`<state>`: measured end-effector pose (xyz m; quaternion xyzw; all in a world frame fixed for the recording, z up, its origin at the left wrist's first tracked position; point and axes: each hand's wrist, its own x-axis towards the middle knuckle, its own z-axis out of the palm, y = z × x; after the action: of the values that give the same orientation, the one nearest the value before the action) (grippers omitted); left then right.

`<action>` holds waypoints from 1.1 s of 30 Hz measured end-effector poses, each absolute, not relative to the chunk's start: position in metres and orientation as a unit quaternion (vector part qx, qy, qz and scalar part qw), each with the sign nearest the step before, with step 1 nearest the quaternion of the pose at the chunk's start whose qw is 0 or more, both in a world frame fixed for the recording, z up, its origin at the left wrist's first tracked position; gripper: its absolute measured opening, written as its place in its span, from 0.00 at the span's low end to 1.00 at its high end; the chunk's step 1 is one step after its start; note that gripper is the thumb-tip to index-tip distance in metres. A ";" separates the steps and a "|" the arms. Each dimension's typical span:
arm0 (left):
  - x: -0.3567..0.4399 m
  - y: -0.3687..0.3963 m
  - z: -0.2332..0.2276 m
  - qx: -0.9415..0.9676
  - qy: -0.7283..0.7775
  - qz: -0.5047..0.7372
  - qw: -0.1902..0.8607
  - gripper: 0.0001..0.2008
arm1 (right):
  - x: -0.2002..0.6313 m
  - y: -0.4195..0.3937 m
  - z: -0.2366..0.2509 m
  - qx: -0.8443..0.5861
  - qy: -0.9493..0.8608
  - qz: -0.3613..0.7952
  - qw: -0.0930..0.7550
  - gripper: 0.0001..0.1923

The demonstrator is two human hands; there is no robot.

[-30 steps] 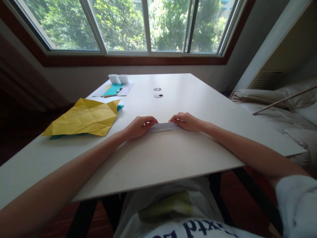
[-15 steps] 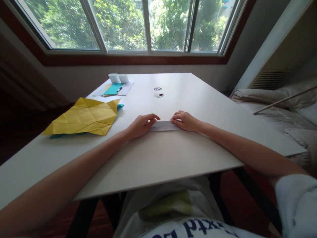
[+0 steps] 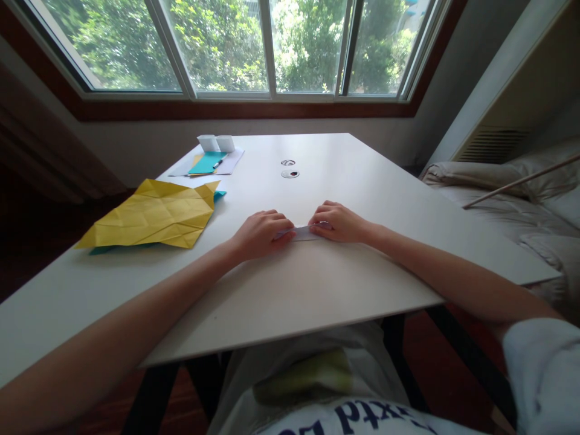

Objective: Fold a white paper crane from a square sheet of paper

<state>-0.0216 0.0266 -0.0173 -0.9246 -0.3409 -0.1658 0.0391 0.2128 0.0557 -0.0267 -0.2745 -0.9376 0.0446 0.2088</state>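
At the far left of the white table point(image 3: 344, 284) lies a large creased yellow paper sheet point(image 3: 154, 214), partly unfolded, with a teal sheet point(image 3: 220, 194) showing under its right corner. Farther back, near the table's far edge, a turquoise sheet point(image 3: 207, 162) rests on white paper point(image 3: 232, 162) with a pen point(image 3: 218, 163) across it, and two small white folded boxes point(image 3: 216, 143) stand just behind.

Nearer the middle, the person's left hand point(image 3: 260, 234) lies palm down on the table, its fingers curled and pressed together onto the left end of a small folded white paper strip point(image 3: 304, 233). The strip lies flat on the table between the two hands, in the middle of the tabletop, and only its short central part shows. Beyond it, toward the window point(image 3: 272, 45), two round cable holes point(image 3: 289, 169) sit in the table surface.

The right hand point(image 3: 338, 222) rests on the strip's right end, knuckles up, fingers bent and close together, the fingertips pinning the paper down; whether the thumb grips beneath cannot be told. The two hands are near each other but apart. Both forearms stretch back over the table's near edge.

To the right of the table, pale bedding point(image 3: 512, 205) lies heaped with a thin wooden stick point(image 3: 521, 181) slanting across it.
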 end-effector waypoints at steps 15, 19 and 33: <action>-0.014 0.042 -0.029 -0.861 -0.438 -0.234 -0.112 0.11 | 0.201 0.059 -0.032 -0.355 -0.898 0.084 0.245 0.12; -0.016 0.043 -0.031 -0.857 -0.442 -0.233 -0.127 0.11 | 0.201 0.060 -0.035 -0.376 -0.885 0.112 0.252 0.10; -0.021 0.038 -0.024 -0.916 -0.367 -0.162 -0.022 0.15 | 0.204 0.061 -0.033 -0.262 -0.937 0.086 0.216 0.12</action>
<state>-0.0213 0.0382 -0.0241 -0.9157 -0.3670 -0.1624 -0.0221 0.2042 0.0607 -0.0327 -0.2620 -0.9366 0.0858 0.2162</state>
